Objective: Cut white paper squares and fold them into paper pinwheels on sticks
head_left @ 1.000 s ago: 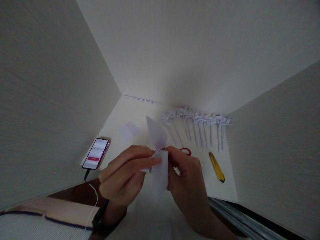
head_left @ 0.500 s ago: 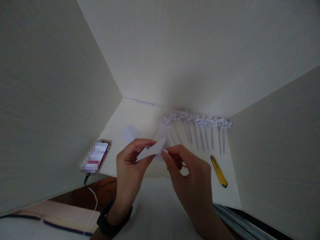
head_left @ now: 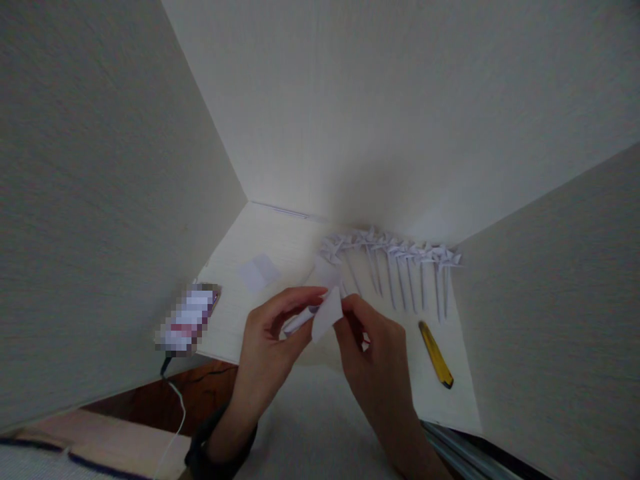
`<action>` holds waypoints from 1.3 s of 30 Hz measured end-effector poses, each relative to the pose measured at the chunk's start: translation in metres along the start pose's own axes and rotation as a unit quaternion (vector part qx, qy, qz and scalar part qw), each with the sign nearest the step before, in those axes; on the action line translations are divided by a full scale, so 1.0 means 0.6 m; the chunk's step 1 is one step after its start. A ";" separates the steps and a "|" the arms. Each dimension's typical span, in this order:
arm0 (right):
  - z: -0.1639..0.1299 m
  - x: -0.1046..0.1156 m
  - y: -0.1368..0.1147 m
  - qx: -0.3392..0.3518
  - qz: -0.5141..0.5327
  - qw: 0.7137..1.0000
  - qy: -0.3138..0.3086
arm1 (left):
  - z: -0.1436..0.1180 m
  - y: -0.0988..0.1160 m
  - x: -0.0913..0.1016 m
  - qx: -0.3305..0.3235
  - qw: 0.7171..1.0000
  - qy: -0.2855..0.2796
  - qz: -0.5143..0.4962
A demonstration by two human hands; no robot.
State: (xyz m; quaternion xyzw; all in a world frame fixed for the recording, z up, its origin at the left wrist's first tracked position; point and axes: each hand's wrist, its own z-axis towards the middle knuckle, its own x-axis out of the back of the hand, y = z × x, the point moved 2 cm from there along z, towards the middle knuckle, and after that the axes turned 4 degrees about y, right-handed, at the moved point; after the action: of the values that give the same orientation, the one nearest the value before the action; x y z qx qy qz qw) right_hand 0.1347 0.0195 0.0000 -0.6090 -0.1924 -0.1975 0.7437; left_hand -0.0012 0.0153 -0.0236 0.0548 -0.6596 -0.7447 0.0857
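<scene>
- Folded paper (head_left: 324, 313) held between left hand (head_left: 270, 337) and right hand (head_left: 373, 343), above desk (head_left: 280, 233).
- Row of paper pinwheels (head_left: 395, 257) behind the hands.
- Utility knife (head_left: 436, 345) right of them.
- Phone (head_left: 187, 319) at left; paper slip (head_left: 257, 272) behind it.

In the lower middle of the frame the left hand (head_left: 270, 347) and the right hand (head_left: 373, 353) pinch a white folded paper (head_left: 326, 313). Behind, paper pinwheels (head_left: 395, 257) lie in a row; at right lies probably a yellow cutter (head_left: 436, 347).
</scene>
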 end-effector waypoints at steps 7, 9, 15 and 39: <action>0.002 -0.026 0.048 -0.092 0.185 0.978 -0.022 | -0.005 -0.019 0.000 0.036 0.999 -0.014 -0.010; -0.001 -0.031 0.048 -0.095 0.181 0.979 -0.016 | -0.004 -0.019 -0.002 0.021 1.000 -0.002 0.017; -0.007 -0.023 0.032 -0.070 0.129 0.989 0.004 | 0.003 -0.017 -0.005 0.020 1.000 0.002 0.000; -0.010 -0.013 0.011 0.004 -0.024 1.000 0.020 | -0.009 -0.018 -0.003 0.017 0.999 0.038 0.030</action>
State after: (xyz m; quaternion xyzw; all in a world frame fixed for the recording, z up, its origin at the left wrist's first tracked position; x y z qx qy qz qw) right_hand 0.1321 0.0154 -0.0106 -0.5968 -0.1928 -0.2266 0.7452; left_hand 0.0012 0.0117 -0.0351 0.0651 -0.6700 -0.7276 0.1322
